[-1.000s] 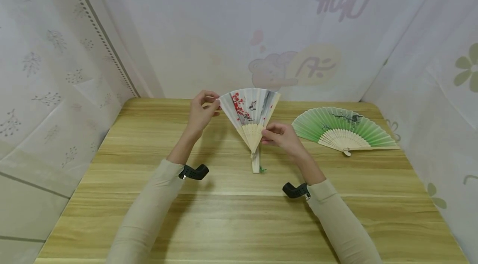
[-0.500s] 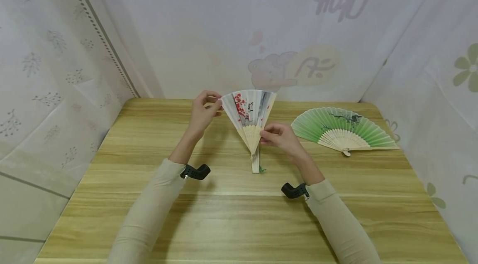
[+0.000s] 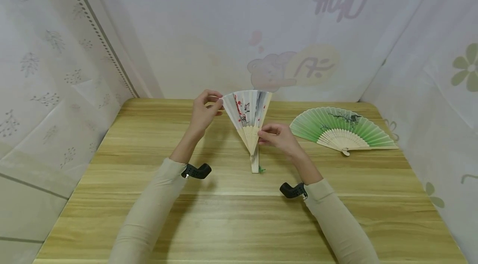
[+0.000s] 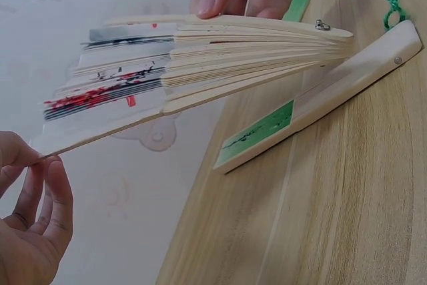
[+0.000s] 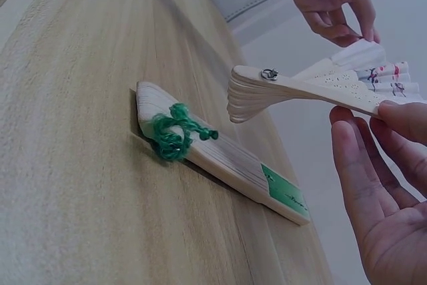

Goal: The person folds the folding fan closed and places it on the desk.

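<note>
Between my hands, above the table, is a partly spread white folding fan [image 3: 246, 108] with red blossoms and pale wooden ribs. My left hand [image 3: 203, 110] pinches the upper corner of its left outer rib between thumb and fingers. On the other side, my right hand [image 3: 278, 136] pinches the right outer rib near its middle. The metal rivet [image 5: 269, 74] at the fan's base shows in the right wrist view. Beneath it a folded fan [image 4: 320, 105] with a green leaf and a green tassel [image 5: 175, 135] lies on the table.
To the right, a green folding fan [image 3: 343, 125] lies spread on the wooden table [image 3: 224, 222]. Printed white cloths hang behind the table [image 3: 186, 40] and at both sides. Each wrist carries a black camera mount [image 3: 198, 171].
The white fan has narrowed. My right hand has moved slightly left with its rib, and my left hand slightly right. The green fan and the folded fan stay where they were.
</note>
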Motion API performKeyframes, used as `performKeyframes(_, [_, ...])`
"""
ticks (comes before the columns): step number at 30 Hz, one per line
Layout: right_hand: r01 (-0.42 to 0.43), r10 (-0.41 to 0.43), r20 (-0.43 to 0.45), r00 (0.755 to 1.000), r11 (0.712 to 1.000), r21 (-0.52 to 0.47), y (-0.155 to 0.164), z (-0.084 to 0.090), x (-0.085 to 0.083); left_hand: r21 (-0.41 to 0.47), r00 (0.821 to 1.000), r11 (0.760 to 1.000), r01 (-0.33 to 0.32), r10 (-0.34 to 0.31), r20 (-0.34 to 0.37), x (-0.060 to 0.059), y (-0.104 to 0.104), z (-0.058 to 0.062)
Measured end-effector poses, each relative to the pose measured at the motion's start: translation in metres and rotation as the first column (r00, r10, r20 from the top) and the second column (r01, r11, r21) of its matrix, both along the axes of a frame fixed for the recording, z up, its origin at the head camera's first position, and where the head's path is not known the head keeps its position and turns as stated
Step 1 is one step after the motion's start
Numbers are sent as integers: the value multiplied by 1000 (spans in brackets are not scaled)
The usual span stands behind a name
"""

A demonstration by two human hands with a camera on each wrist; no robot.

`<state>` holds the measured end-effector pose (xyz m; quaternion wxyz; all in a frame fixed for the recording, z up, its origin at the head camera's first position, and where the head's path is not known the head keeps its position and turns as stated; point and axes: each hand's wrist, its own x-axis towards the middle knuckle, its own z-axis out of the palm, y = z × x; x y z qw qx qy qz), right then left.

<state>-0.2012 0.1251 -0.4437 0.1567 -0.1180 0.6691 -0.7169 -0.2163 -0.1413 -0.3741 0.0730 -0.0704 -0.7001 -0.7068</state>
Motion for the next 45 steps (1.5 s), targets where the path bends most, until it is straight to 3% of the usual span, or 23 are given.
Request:
performKeyframes(14, [-19,19,-5,1000,1000,10,-3,3,1,-16,1000,1000,-2,1,-10,-2,5,0])
performKeyframes(21, [-20,20,-14,1000,1000,23,-4,2,0,-17,1000,1000,-6,5,-20,-17,1,-21])
performKeyframes(24, [-23,24,-17,1000,999,26,-4,1,-1,-25,999,1000,-9,9,-31,-19,2,-24])
performKeyframes(45, [-18,17,9,1000,998,53,1,-8,2,-49,999,998,30,-31,-19,-14,4,-32])
